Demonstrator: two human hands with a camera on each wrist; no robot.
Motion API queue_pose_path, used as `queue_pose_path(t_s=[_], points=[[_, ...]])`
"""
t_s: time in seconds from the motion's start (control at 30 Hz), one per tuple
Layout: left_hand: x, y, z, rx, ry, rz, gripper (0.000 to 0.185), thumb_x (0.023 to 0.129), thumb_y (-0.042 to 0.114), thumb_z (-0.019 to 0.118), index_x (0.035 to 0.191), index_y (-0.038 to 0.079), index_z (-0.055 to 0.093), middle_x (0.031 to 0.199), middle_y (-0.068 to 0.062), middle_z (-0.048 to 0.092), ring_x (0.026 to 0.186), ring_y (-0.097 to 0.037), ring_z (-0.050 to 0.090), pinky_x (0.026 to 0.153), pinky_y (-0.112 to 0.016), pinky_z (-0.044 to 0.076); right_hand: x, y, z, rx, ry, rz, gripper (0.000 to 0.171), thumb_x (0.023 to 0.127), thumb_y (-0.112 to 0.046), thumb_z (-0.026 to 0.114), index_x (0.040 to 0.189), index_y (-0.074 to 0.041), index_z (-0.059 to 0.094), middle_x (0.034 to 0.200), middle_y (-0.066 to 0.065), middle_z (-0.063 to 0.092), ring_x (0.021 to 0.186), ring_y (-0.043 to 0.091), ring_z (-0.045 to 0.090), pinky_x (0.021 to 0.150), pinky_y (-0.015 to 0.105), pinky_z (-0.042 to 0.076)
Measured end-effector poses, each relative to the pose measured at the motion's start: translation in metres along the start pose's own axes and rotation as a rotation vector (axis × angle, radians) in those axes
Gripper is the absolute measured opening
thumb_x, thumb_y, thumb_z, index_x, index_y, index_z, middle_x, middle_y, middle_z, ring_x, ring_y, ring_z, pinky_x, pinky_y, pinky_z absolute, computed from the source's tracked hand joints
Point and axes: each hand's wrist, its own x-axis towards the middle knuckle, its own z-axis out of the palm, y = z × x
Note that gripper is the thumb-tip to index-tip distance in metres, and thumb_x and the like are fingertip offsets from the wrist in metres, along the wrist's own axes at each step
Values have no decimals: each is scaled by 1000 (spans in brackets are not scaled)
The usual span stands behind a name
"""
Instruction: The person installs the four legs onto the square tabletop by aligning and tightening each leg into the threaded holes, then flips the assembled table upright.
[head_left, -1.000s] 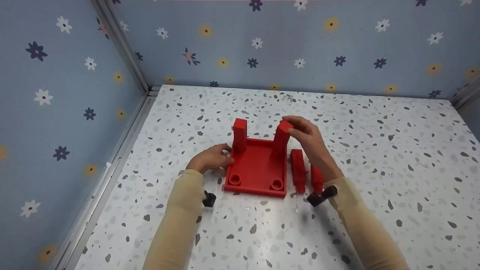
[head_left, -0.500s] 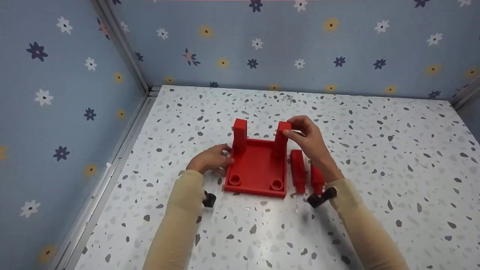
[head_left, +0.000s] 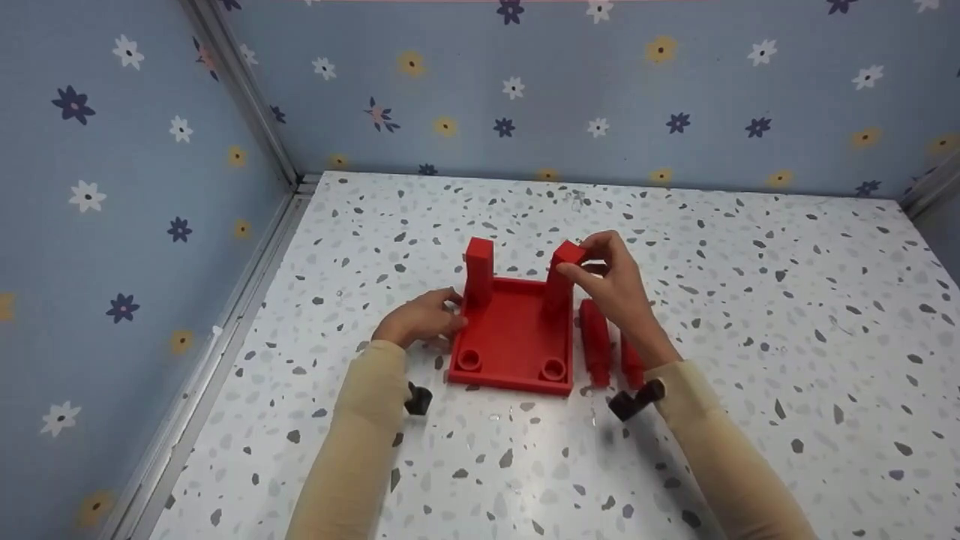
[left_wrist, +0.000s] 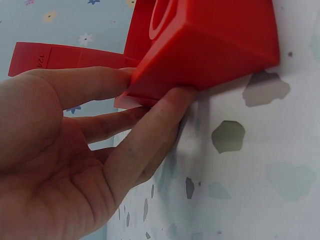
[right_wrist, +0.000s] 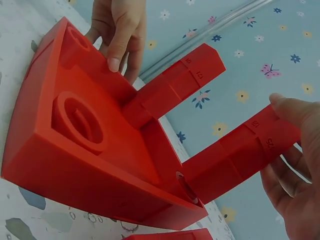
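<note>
A red square tabletop (head_left: 517, 337) with a raised rim lies with its hollow side up. Two round sockets (right_wrist: 82, 122) show in its near corners. My left hand (head_left: 422, 319) holds its left side, thumb at the rim and fingers against the outer wall. One red square leg (head_left: 480, 271) stands upright in the far left corner. At the far right corner, my right hand (head_left: 619, 289) pinches the upper end of another red leg (right_wrist: 240, 150) between thumb and fingers. That leg's lower end sits in the corner socket.
Two loose red legs, the nearer one (head_left: 595, 341) and the outer one (head_left: 631, 360), lie right of the tabletop, partly below my right hand. The speckled table (head_left: 495, 465) meets flowered walls (head_left: 585, 90) at the back and left.
The leg in my right hand has turned about its length; its top face went from cornerwise to square and back to cornerwise. My right fingers have shifted on it. The left hand stays put.
</note>
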Motion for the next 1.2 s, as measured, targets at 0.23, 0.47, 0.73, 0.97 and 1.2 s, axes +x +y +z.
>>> queue_pose_path(t_s=[0.23,0.47,0.73,0.97,1.2], points=[[0,2,0,-5,3,-30,44,92,22,58,135,17,46,117,-10,59,99,-21,62,87,-35,50,2,6,2,-11,1,17,47,87,-22,70,121,-2,45,114,12,59,108,20,55,97,38,46],[-1,2,-1,18,12,-20,43,92,23,58,134,17,47,116,-9,59,98,-21,61,86,-35,50,12,35,-2,158,-41,25,40,96,-27,57,131,-9,49,128,8,55,116,19,53,106,40,40],[-1,2,-2,15,8,-10,42,93,22,58,133,17,48,115,-9,60,97,-21,63,83,-33,51,15,39,-4,271,-145,7,40,95,-24,56,134,-14,53,131,6,56,111,23,54,103,38,41],[-1,2,-1,-17,-9,17,42,93,20,57,133,13,47,117,-11,58,97,-21,64,80,-32,54,15,39,-3,290,-141,45,42,93,-25,62,132,-14,52,124,8,57,111,24,54,99,33,45],[-2,2,0,-25,-10,10,42,93,18,56,133,12,47,115,-12,58,96,-21,63,76,-30,56,14,40,-3,281,-113,54,43,90,-24,66,128,-11,51,121,8,58,110,22,55,95,29,48]])
